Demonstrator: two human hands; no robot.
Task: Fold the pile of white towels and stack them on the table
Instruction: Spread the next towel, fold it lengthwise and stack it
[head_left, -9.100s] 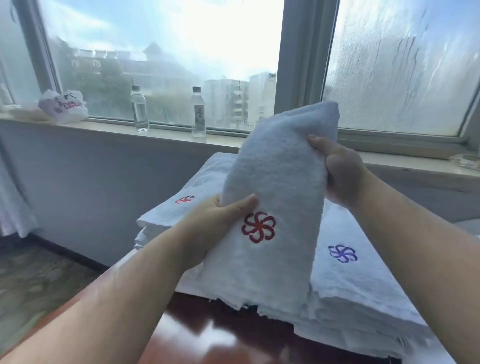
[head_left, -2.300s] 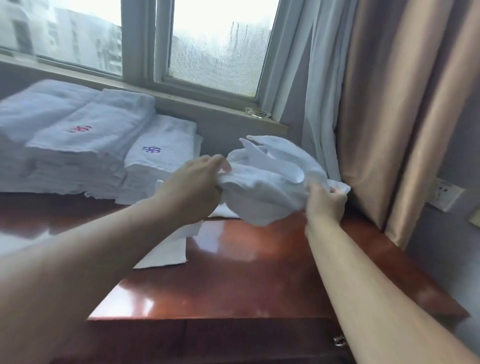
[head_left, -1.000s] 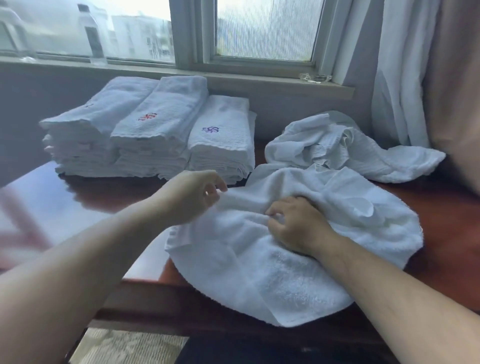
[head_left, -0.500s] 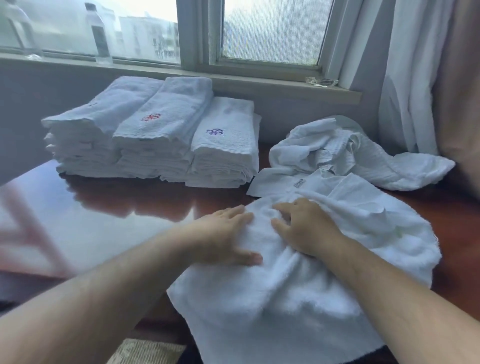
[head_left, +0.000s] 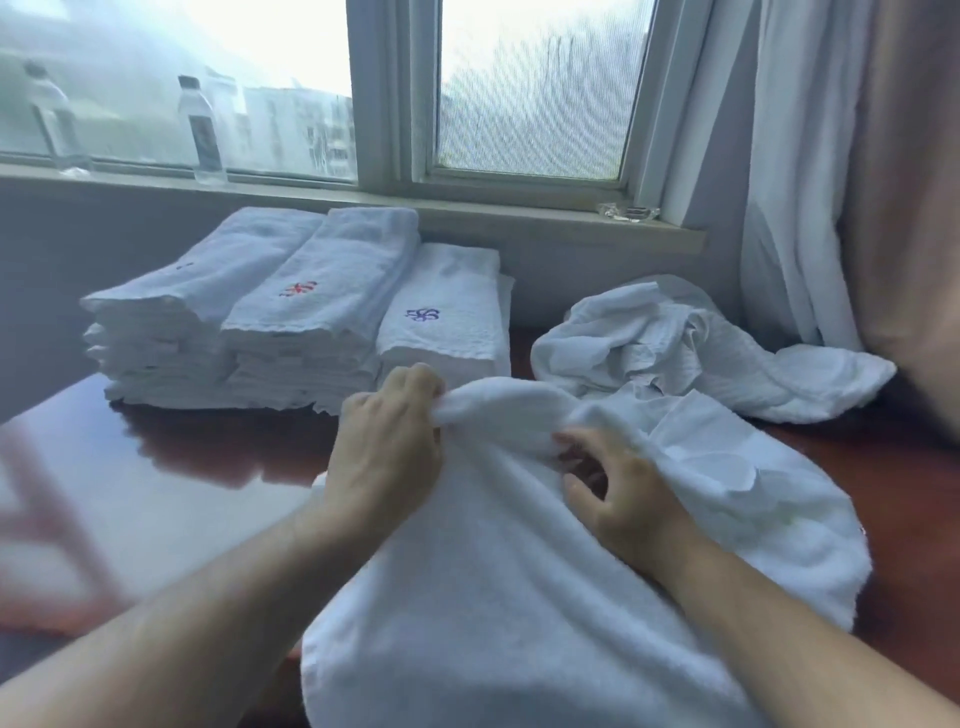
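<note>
A rumpled white towel (head_left: 519, 597) lies spread over the near part of the dark wooden table (head_left: 182, 467), hanging past its front edge. My left hand (head_left: 387, 447) pinches a raised fold of it at the far side. My right hand (head_left: 618, 493) grips the same fold a little to the right, fingers curled under the cloth. Behind it lies a crumpled pile of unfolded white towels (head_left: 691, 348). Three stacks of folded towels (head_left: 311, 317) stand side by side at the back left, with red and purple logos on top.
Two water bottles (head_left: 200, 130) stand on the window sill (head_left: 519, 218). A small glass dish (head_left: 628, 212) sits at the sill's right end. White and beige curtains (head_left: 831, 182) hang at the right, close to the unfolded pile.
Both hands were pressing flat on the towel; now they have gathered a fold and lifted it. Earlier, the folded towel went onto the stacks and this one was pulled off the pile.
</note>
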